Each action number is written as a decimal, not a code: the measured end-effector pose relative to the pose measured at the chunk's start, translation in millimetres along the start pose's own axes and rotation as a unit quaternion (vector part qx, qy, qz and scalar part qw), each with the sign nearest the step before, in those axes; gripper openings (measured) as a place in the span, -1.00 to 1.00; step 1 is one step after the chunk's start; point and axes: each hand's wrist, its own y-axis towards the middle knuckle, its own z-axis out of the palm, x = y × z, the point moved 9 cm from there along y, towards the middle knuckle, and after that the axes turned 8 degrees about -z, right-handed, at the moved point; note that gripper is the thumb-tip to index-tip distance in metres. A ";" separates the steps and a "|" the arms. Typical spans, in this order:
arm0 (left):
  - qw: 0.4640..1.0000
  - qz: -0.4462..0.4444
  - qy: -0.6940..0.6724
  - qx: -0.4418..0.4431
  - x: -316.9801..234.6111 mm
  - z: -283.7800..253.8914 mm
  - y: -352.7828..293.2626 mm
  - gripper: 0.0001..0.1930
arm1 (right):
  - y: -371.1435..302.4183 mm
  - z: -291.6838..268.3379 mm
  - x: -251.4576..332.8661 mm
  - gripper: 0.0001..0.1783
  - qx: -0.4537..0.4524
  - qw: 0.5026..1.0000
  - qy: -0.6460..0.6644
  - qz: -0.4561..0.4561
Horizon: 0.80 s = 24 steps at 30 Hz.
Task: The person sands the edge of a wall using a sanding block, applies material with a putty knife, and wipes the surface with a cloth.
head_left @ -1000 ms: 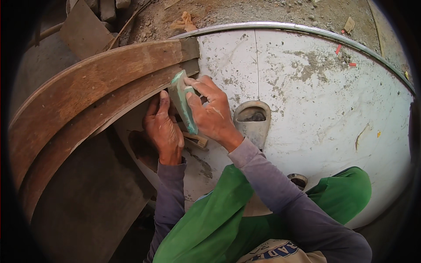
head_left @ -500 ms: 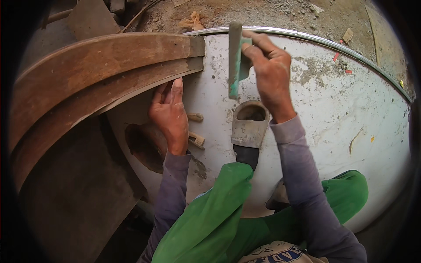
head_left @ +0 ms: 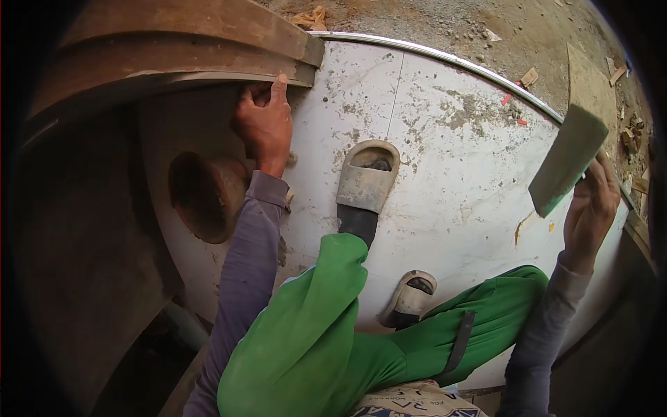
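Note:
My left hand [head_left: 262,124] is at the lower edge of a brown, stepped wooden piece [head_left: 187,59] at upper left. Its thumb presses along the edge near the squared end, and the fingers curl underneath, partly hidden. Out to the right, my right hand [head_left: 592,201] is closed round the back of a green plastering float [head_left: 570,160]. The float's flat, grey-smeared face is turned toward the upper left, apart from the wood; its handle is mostly hidden.
A brown bucket [head_left: 201,198] lies tipped beside my left forearm, with wooden handles partly hidden there. My slippers [head_left: 361,187] rest on a white, mortar-spattered floor [head_left: 451,201]. A metal edge strip [head_left: 445,59] borders gravelly ground [head_left: 431,21], with a board [head_left: 590,83] at upper right.
My right hand has swung the float from beside the wood's end out to the right, turning its flat face into view. The left hand stays at the wood's edge while the view shifts.

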 end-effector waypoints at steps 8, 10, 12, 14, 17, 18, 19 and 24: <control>0.991 0.089 0.092 -0.031 -20.9 -13.3 2.0 -0.64 | -32.0 -43.7 0.7 -0.47 0.016 0.999 0.026 0.031; 0.988 0.092 0.114 -0.037 -23.2 -17.3 4.6 -0.63 | -34.6 -47.3 3.8 -0.47 0.008 0.999 0.027 0.021; 0.986 0.109 0.112 -0.051 -28.0 -24.5 2.7 -0.61 | -35.4 -49.7 4.7 -0.49 -0.012 1.000 0.009 0.011; 0.984 0.123 0.111 -0.067 -31.4 -34.2 3.5 -0.59 | -37.2 -50.9 5.4 -0.49 -0.014 1.000 -0.009 0.016; 0.987 0.132 0.068 -0.054 -41.3 -57.0 9.0 -0.56 | -40.5 -63.3 6.7 -0.51 -0.017 0.998 -0.054 0.008; 0.987 0.127 0.078 -0.051 -48.3 -67.4 11.0 -0.51 | -40.8 -69.0 9.3 -0.52 -0.020 0.997 -0.079 -0.008; 0.987 0.124 0.088 -0.048 -53.4 -78.1 12.2 -0.44 | -40.9 -68.4 10.2 -0.53 -0.004 0.996 -0.089 -0.007; 0.983 0.181 -0.027 0.020 -45.6 -104.0 27.1 -0.59 | -42.6 -63.4 15.7 -0.55 -0.018 0.996 -0.080 -0.022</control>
